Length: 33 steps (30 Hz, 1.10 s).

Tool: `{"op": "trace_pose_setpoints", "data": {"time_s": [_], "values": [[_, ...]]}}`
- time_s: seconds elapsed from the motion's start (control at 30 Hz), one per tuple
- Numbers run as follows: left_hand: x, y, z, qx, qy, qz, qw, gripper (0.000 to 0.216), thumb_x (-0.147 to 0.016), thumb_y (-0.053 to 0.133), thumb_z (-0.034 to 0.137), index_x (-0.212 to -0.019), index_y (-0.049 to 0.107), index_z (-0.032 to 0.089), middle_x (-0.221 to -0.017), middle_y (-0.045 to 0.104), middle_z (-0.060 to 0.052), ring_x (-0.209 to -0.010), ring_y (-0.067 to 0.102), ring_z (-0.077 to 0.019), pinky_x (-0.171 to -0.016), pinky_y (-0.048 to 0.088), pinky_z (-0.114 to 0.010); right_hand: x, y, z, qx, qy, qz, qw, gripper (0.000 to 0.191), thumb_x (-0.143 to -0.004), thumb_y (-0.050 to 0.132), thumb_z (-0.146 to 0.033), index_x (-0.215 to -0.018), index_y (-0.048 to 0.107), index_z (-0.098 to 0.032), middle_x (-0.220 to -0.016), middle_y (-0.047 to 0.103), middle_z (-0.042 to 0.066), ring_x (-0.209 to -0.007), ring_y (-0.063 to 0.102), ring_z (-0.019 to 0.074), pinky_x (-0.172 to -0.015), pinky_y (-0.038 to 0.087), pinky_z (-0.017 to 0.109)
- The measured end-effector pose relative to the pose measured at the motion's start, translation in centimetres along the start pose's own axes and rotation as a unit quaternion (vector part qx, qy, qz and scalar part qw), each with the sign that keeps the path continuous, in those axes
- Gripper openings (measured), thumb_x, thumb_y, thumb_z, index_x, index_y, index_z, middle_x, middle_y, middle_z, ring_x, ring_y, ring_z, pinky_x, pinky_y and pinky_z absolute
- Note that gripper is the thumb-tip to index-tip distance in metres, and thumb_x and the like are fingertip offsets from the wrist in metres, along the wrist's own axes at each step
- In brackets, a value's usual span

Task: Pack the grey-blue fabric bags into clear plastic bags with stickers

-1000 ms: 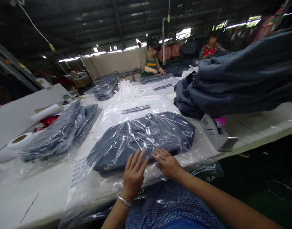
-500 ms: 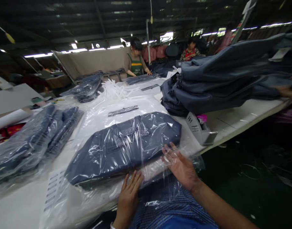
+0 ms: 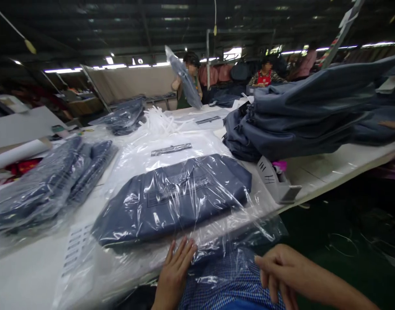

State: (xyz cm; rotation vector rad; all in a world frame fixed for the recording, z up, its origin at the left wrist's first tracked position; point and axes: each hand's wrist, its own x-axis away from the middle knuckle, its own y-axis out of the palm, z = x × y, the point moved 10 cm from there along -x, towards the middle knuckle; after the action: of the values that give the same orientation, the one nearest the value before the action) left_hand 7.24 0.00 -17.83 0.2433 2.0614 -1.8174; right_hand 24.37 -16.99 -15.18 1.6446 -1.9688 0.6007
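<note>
A dark blue folded bag (image 3: pixel 174 198) lies inside a clear plastic bag (image 3: pixel 213 224) on the white table. The plastic's loose end hangs over the table's front edge, above a blue checked garment (image 3: pixel 223 271). My left hand (image 3: pixel 176 269) rests flat on the plastic at that edge, its fingers stretched out. Lower right, my right hand (image 3: pixel 281 271) has curled fingers, with the thumb and forefinger closed at the side of the hanging plastic. How much film lies between them is hard to see.
Plastic-wrapped dark bags (image 3: pixel 51 181) lie at left. Dark blue bags (image 3: pixel 300 116) are heaped at right behind a marked white box (image 3: pixel 275 181). White strips (image 3: pixel 161 122) lie farther back. Across the table, a co-worker (image 3: pixel 186 92) holds up a wrapped item (image 3: pixel 184 77).
My right hand has left the wrapped bag's front, moved down and right, and curled its fingers. My left hand stays nearly in place. The co-worker across the table has lifted a wrapped item.
</note>
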Motion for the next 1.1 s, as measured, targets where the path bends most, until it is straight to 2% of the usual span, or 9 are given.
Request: {"op": "trace_pose_setpoints", "data": {"time_s": [0.1, 0.2, 0.27, 0.37, 0.57, 0.7, 0.77, 0.93, 1.1], "values": [[-0.1, 0.1, 0.2, -0.006, -0.02, -0.014, 1.0, 0.075, -0.078, 0.033, -0.01, -0.145, 0.038, 0.022, -0.148, 0.045, -0.001, -0.143, 0.03, -0.02, -0.12, 0.024, -0.051, -0.3, 0.5, -10.6, 0.134, -0.216, 0.047, 0.966, 0.047, -0.094, 0.046, -0.057, -0.092, 0.07, -0.017, -0.084, 0.075, 0.008, -0.07, 0.071, 0.016, -0.065, 0.057, 0.026], [-0.6, 0.0, 0.6, -0.004, -0.033, -0.034, 0.999, 0.074, -0.078, 0.034, -0.009, -0.145, 0.036, 0.022, -0.149, 0.044, -0.002, -0.143, 0.029, -0.0198, -0.119, 0.027, -0.052, -3.0, 0.1, -18.6, 0.331, -0.436, 0.206, 0.811, 0.041, -0.096, 0.048, -0.046, -0.127, 0.06, -0.023, -0.131, 0.062, 0.009, -0.122, 0.056, 0.0234, -0.107, 0.042, 0.044], [-0.9, -0.3, 0.8, 0.006, -0.039, -0.042, 0.998, 0.071, -0.08, 0.035, -0.007, -0.145, 0.037, 0.022, -0.148, 0.045, -0.002, -0.144, 0.028, -0.0194, -0.118, 0.029, -0.051, -7.5, 1.1, -19.5, 0.455, -0.474, 0.243, 0.713, 0.052, -0.093, 0.054, -0.045, -0.14, 0.049, -0.023, -0.149, 0.044, 0.011, -0.14, 0.036, 0.0296, -0.116, 0.023, 0.055], [-0.6, -1.2, 1.1, 0.017, -0.043, -0.046, 0.998, 0.06, -0.086, 0.04, 0.0, -0.141, 0.043, 0.022, -0.146, 0.048, -0.003, -0.143, 0.03, -0.0188, -0.117, 0.033, -0.048, -14.0, 1.9, -17.4, 0.544, -0.469, 0.243, 0.652, 0.058, -0.092, 0.053, -0.047, -0.145, 0.042, -0.025, -0.154, 0.035, 0.01, -0.144, 0.027, 0.0321, -0.115, 0.021, 0.058], [2.1, -7.7, -0.6, -0.027, -0.083, -0.019, 0.996, 0.055, -0.089, 0.05, 0.011, -0.141, 0.043, 0.023, -0.149, 0.044, -0.004, -0.143, 0.031, -0.0247, -0.117, 0.029, -0.052, -16.0, 1.3, -14.6, 0.551, -0.475, 0.256, 0.636, 0.06, -0.094, 0.047, -0.051, -0.149, 0.034, -0.029, -0.156, 0.032, 0.005, -0.145, 0.024, 0.0303, -0.116, 0.018, 0.056], [0.0, -14.3, -8.0, 0.002, -0.243, 0.076, 0.967, 0.046, -0.093, 0.048, 0.026, -0.139, 0.045, 0.023, -0.149, 0.045, -0.007, -0.141, 0.035, -0.0239, -0.117, 0.03, -0.052, -16.0, 1.6, -14.7, 0.558, -0.471, 0.255, 0.634, 0.06, -0.094, 0.045, -0.05, -0.149, 0.034, -0.029, -0.157, 0.03, 0.005, -0.145, 0.023, 0.0304, -0.117, 0.015, 0.056], [-1.8, -15.6, -12.7, -0.014, -0.327, 0.107, 0.939, 0.041, -0.096, 0.044, 0.03, -0.137, 0.048, 0.023, -0.147, 0.047, -0.006, -0.14, 0.037, -0.0223, -0.115, 0.034, -0.048, -16.3, 1.9, -14.6, 0.565, -0.466, 0.257, 0.631, 0.059, -0.095, 0.044, -0.05, -0.149, 0.034, -0.028, -0.158, 0.028, 0.005, -0.145, 0.022, 0.0304, -0.117, 0.015, 0.056], [-2.0, -10.4, -20.6, -0.091, -0.404, 0.023, 0.91, 0.048, -0.093, 0.048, 0.043, -0.136, 0.052, 0.02, -0.147, 0.045, -0.016, -0.14, 0.035, -0.0369, -0.111, 0.025, -0.067, -16.5, 0.9, -14.4, 0.584, -0.466, 0.224, 0.626, 0.062, -0.095, 0.043, -0.054, -0.15, 0.031, -0.03, -0.157, 0.029, 0.004, -0.145, 0.025, 0.0289, -0.115, 0.023, 0.053], [3.7, -6.3, -21.5, -0.083, -0.408, 0.045, 0.908, 0.049, -0.096, 0.043, 0.035, -0.143, 0.044, 0.023, -0.15, 0.042, -0.014, -0.142, 0.032, -0.0333, -0.112, 0.027, -0.063, -15.1, -4.9, -13.5, 0.589, -0.447, 0.263, 0.619, 0.064, -0.093, 0.044, -0.055, -0.15, 0.034, -0.027, -0.155, 0.034, 0.007, -0.141, 0.032, 0.033, -0.114, 0.024, 0.056]]}}
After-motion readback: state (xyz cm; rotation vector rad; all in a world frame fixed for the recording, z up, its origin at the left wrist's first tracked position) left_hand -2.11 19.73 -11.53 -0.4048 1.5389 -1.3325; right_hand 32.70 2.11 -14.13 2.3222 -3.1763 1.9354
